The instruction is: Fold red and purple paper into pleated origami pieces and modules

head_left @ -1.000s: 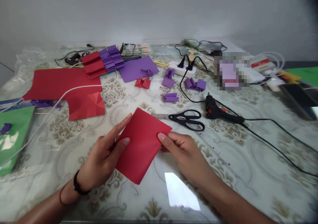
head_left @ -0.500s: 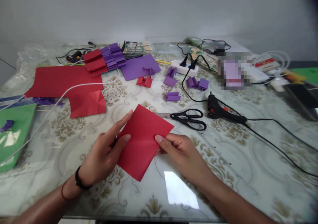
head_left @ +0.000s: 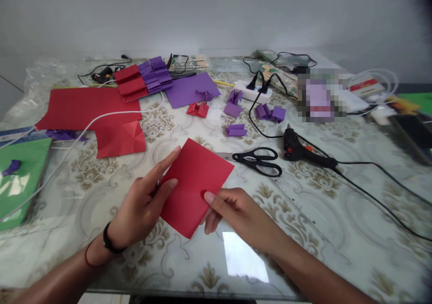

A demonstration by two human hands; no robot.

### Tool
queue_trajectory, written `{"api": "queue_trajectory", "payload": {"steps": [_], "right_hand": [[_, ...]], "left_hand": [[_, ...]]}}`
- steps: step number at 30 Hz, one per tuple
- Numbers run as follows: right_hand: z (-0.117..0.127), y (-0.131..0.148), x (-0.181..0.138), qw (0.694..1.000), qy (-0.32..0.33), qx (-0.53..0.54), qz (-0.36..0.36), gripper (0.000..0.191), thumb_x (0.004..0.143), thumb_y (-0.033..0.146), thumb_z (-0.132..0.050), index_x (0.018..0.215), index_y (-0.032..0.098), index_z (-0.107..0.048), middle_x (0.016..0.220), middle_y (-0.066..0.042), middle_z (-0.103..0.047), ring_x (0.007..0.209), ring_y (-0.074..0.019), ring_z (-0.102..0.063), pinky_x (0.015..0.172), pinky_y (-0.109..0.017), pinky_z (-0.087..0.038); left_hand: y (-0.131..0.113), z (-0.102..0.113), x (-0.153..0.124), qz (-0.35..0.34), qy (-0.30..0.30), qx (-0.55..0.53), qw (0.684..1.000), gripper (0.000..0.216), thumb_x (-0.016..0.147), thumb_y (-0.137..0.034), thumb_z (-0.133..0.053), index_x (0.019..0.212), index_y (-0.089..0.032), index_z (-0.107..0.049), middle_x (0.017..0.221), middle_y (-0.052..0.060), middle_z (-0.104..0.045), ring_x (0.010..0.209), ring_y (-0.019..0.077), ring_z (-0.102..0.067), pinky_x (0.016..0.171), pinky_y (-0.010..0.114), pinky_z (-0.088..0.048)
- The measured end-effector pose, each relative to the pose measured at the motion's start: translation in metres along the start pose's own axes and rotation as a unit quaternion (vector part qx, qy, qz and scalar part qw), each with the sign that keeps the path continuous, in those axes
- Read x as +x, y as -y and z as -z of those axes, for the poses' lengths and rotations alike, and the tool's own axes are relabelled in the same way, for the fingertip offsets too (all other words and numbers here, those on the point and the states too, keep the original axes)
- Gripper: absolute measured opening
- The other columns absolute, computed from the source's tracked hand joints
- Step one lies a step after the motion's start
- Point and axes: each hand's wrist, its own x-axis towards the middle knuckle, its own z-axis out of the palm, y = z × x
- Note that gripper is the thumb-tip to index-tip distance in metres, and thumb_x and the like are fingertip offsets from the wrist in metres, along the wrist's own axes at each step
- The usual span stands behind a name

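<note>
A square of red paper is held above the table, turned so one corner points away from me. My left hand grips its left edge, thumb on top and index finger stretched along the upper left edge. On the right edge, my right hand pinches the paper between the thumb and fingers curled beneath. Just beyond the paper lie scissors with black handles, their blades partly hidden behind it. A small folded red paper piece and several folded purple paper pieces rest farther back.
A black glue gun with its cord lies at right, near a white power strip. Larger red paper, purple paper and a white cable spread across the back left. A green pack sits at far left.
My right hand has slid a little down and left along the paper's edge, its lower fingers now showing below. The paper's right and bottom corners have shifted slightly. My left hand keeps its grip.
</note>
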Motion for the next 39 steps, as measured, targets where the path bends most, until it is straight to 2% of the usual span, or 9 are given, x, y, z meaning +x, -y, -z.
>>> {"api": "queue_trajectory", "payload": {"steps": [3,7,12,14,17,21,26,33,39], "right_hand": [[-0.001,-0.002,0.000,1.000,0.000,-0.027,-0.007,0.062,0.095,0.072,-0.057,0.067,0.018,-0.071,0.056,-0.003,-0.070,0.050,-0.0139,-0.065,0.056,-0.027,-0.052],[-0.002,-0.002,0.000,1.000,-0.013,-0.021,0.004,0.062,0.095,0.072,-0.057,0.066,0.018,-0.068,0.057,-0.002,-0.069,0.047,-0.0121,-0.061,0.051,-0.025,-0.047],[-0.004,-0.003,-0.002,0.999,0.026,-0.023,-0.014,0.063,0.096,0.071,-0.057,0.065,0.018,-0.070,0.057,-0.004,-0.069,0.049,-0.0127,-0.062,0.051,-0.025,-0.046],[-0.004,-0.003,-0.002,0.999,0.024,-0.025,-0.014,0.062,0.095,0.070,-0.058,0.064,0.018,-0.069,0.058,-0.004,-0.070,0.047,-0.0120,-0.061,0.049,-0.024,-0.045],[-0.005,-0.004,-0.002,1.000,0.015,-0.019,-0.011,0.062,0.096,0.070,-0.057,0.062,0.019,-0.066,0.058,-0.004,-0.071,0.045,-0.0115,-0.060,0.047,-0.023,-0.043],[-0.007,-0.003,-0.003,0.999,0.047,-0.011,-0.013,0.061,0.095,0.070,-0.058,0.068,0.018,-0.072,0.065,-0.005,-0.074,0.049,-0.0122,-0.063,0.052,-0.025,-0.048],[-0.009,-0.006,-0.004,0.998,0.046,-0.014,-0.030,0.061,0.094,0.072,-0.059,0.067,0.018,-0.070,0.061,-0.004,-0.073,0.048,-0.0126,-0.063,0.050,-0.024,-0.048],[-0.012,-0.007,-0.003,0.995,0.070,0.027,-0.059,0.053,0.089,0.067,-0.070,0.070,0.017,-0.066,0.066,-0.004,-0.074,0.049,-0.0113,-0.063,0.049,-0.023,-0.047],[-0.013,-0.009,-0.002,0.996,0.064,0.033,-0.060,0.051,0.089,0.065,-0.071,0.069,0.018,-0.063,0.064,-0.002,-0.071,0.049,-0.0115,-0.063,0.050,-0.023,-0.048]], "left_hand": [[0.000,0.000,0.002,-0.010,0.000,0.009,1.000,0.051,0.108,-0.030,-0.052,0.159,-0.030,-0.046,0.072,-0.004,-0.056,0.055,0.0098,-0.033,0.047,0.019,-0.035],[0.000,0.001,0.001,-0.010,0.003,0.012,1.000,0.051,0.108,-0.030,-0.051,0.158,-0.029,-0.046,0.087,0.000,-0.068,0.059,0.0102,-0.042,0.052,0.019,-0.042],[0.000,0.001,0.001,0.014,-0.001,-0.013,1.000,0.053,0.108,-0.031,-0.052,0.160,-0.028,-0.044,0.081,-0.001,-0.068,0.055,0.0103,-0.044,0.049,0.020,-0.041],[0.000,0.001,0.001,0.013,0.006,-0.019,1.000,0.052,0.107,-0.031,-0.052,0.159,-0.028,-0.046,0.078,-0.001,-0.068,0.056,0.0117,-0.047,0.049,0.020,-0.043],[-0.001,0.000,0.002,0.011,0.001,-0.016,1.000,0.051,0.106,-0.032,-0.053,0.157,-0.028,-0.048,0.081,0.001,-0.071,0.058,0.0132,-0.051,0.047,0.021,-0.043],[0.000,0.001,0.003,0.007,-0.013,-0.015,1.000,0.052,0.105,-0.032,-0.055,0.157,-0.028,-0.049,0.086,0.003,-0.073,0.061,0.0148,-0.055,0.045,0.021,-0.043],[0.001,0.001,0.002,-0.001,-0.016,0.000,1.000,0.051,0.105,-0.032,-0.056,0.155,-0.030,-0.052,0.080,0.001,-0.070,0.055,0.0132,-0.047,0.042,0.022,-0.035],[0.003,-0.001,0.003,0.020,-0.014,0.010,1.000,0.055,0.107,-0.031,-0.053,0.161,-0.028,-0.042,0.070,-0.004,-0.059,0.050,0.0093,-0.026,0.044,0.022,-0.027],[0.002,-0.001,0.005,-0.004,-0.019,0.034,0.999,0.052,0.107,-0.026,-0.052,0.158,-0.027,-0.047,0.065,-0.006,-0.051,0.052,0.0097,-0.025,0.045,0.022,-0.026]]}}
